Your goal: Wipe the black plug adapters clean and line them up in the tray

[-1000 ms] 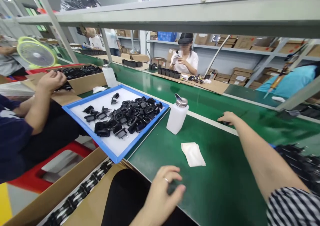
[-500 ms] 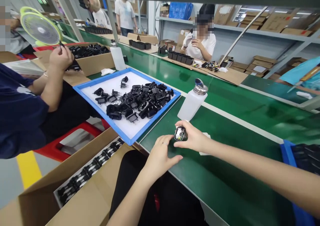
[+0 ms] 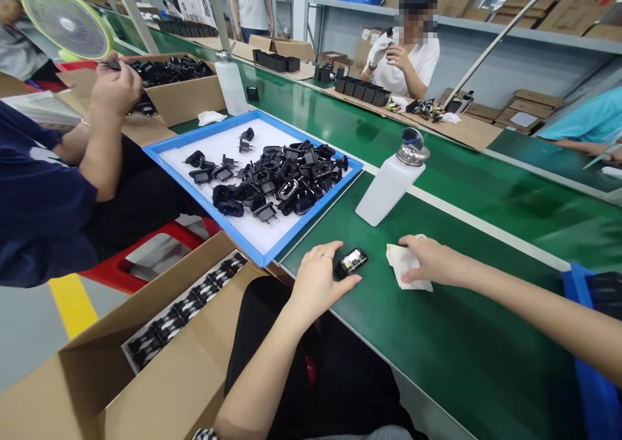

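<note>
Right, both hands are busy at the near edge of the green worktop (image 3: 466,336). The left hand (image 3: 313,281) has the small black casing (image 3: 353,260) between thumb and fingers, its open face turned up, pale parts showing inside. Just to its right, the right hand (image 3: 435,258) is down on the white cloth (image 3: 397,264), thumb across it and fingers at its far edge; whether that grip has closed, I can't tell. Behind them stands a white bottle (image 3: 389,190) with a metal top, near the cloth but clear of both hands.

Over on the left, here's the blue-rimmed tray (image 3: 265,257), with black plugs (image 3: 291,168) heaped thickly towards its right side and a few scattered on the white base. Below it, a cardboard box (image 3: 160,297) holds a row of black and white pieces (image 3: 189,307). At far left a co-worker's hand (image 3: 116,93) pinches a small dark piece beside an open carton (image 3: 182,100) full of black parts. Across the way, a person in a white top (image 3: 420,61) has both hands raised, and a blue bin (image 3: 590,375) sits at far right.
</note>
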Demonstrator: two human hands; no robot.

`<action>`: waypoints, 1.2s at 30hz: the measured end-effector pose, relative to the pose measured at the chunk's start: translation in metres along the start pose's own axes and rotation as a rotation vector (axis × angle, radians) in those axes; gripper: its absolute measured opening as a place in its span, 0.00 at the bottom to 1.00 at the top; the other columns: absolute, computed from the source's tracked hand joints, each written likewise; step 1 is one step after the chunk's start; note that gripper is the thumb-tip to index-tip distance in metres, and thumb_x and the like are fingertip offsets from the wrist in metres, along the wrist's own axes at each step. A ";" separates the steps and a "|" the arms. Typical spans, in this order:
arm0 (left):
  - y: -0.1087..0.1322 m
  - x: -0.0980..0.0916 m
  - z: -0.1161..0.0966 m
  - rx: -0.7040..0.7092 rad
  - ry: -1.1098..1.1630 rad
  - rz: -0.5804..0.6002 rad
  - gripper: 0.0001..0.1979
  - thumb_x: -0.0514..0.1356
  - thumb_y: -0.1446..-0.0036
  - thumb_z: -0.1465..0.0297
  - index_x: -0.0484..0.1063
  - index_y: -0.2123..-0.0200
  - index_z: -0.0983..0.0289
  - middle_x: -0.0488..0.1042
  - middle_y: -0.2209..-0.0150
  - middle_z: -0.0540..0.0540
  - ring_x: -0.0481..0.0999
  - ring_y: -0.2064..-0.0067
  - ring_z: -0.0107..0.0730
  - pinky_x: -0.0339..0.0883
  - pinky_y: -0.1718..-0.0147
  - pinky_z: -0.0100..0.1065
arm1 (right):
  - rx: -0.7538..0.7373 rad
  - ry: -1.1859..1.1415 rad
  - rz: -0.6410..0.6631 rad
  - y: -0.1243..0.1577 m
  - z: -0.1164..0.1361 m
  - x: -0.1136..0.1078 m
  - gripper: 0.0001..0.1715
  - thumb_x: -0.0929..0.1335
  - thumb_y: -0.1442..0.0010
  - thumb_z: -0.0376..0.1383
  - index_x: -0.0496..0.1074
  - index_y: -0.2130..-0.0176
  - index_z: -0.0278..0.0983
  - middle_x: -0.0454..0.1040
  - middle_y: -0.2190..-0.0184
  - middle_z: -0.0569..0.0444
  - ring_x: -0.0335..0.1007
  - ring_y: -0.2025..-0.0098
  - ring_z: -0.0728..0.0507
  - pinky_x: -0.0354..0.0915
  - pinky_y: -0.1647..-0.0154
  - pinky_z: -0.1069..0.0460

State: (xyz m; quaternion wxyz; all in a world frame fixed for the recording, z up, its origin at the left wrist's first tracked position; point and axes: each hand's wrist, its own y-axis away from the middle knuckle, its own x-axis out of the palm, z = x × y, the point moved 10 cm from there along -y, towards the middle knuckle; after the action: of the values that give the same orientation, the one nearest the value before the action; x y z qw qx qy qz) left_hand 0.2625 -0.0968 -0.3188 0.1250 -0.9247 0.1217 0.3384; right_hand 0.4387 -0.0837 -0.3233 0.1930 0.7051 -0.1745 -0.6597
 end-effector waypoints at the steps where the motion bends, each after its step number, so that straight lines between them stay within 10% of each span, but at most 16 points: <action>1: -0.001 0.000 -0.001 0.012 -0.007 -0.002 0.22 0.57 0.58 0.63 0.61 0.57 0.63 0.66 0.57 0.55 0.63 0.54 0.36 0.56 0.55 0.38 | -0.001 -0.004 0.044 -0.002 -0.001 0.005 0.17 0.65 0.58 0.38 0.63 0.65 0.36 0.68 0.66 0.48 0.66 0.66 0.41 0.61 0.73 0.52; 4: -0.002 0.001 -0.003 0.051 -0.021 -0.020 0.15 0.57 0.58 0.66 0.64 0.63 0.62 0.68 0.59 0.52 0.64 0.56 0.35 0.56 0.56 0.38 | -0.092 -0.059 -0.002 -0.005 0.017 -0.004 0.05 0.63 0.55 0.36 0.62 0.73 0.37 0.68 0.72 0.54 0.66 0.71 0.45 0.60 0.76 0.54; 10: -0.002 -0.002 -0.003 0.059 -0.023 -0.064 0.13 0.57 0.58 0.66 0.66 0.65 0.61 0.70 0.61 0.51 0.65 0.58 0.32 0.57 0.59 0.35 | -0.393 -0.184 -0.369 0.004 0.081 -0.048 0.13 0.59 0.48 0.34 0.61 0.60 0.37 0.69 0.70 0.54 0.66 0.71 0.47 0.59 0.74 0.56; 15: -0.002 0.000 -0.004 0.057 -0.052 -0.049 0.12 0.57 0.57 0.65 0.67 0.66 0.61 0.70 0.63 0.51 0.65 0.59 0.33 0.57 0.60 0.35 | -0.684 0.292 -0.401 0.028 0.115 -0.020 0.29 0.58 0.53 0.23 0.56 0.50 0.32 0.69 0.70 0.47 0.65 0.71 0.44 0.57 0.75 0.54; 24: -0.003 0.006 -0.006 0.076 -0.096 -0.007 0.13 0.56 0.55 0.62 0.68 0.66 0.60 0.71 0.64 0.51 0.63 0.56 0.35 0.56 0.58 0.37 | -0.568 0.354 -0.313 0.036 0.083 0.004 0.33 0.55 0.57 0.20 0.55 0.49 0.27 0.69 0.73 0.44 0.65 0.75 0.43 0.57 0.79 0.52; 30: 0.003 0.005 -0.008 0.072 -0.076 0.031 0.16 0.58 0.57 0.64 0.66 0.63 0.61 0.70 0.61 0.51 0.63 0.55 0.35 0.57 0.57 0.37 | -0.324 -0.181 0.059 0.021 0.033 -0.004 0.25 0.57 0.48 0.37 0.55 0.49 0.37 0.66 0.57 0.50 0.66 0.62 0.44 0.63 0.68 0.53; 36: -0.015 -0.087 0.027 -0.129 -0.172 -0.195 0.14 0.52 0.53 0.70 0.65 0.60 0.62 0.69 0.61 0.52 0.68 0.61 0.31 0.62 0.62 0.32 | -0.032 -0.191 -0.067 0.006 -0.024 -0.021 0.42 0.60 0.53 0.46 0.42 0.44 0.31 0.60 0.52 0.42 0.61 0.56 0.36 0.64 0.66 0.45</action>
State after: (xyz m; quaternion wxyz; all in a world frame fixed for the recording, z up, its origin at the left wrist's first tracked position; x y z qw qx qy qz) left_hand 0.1864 -0.0618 -0.2797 0.1078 -0.9059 -0.0019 0.4096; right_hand 0.4616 -0.0774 -0.3011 0.1648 0.6412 -0.1579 -0.7326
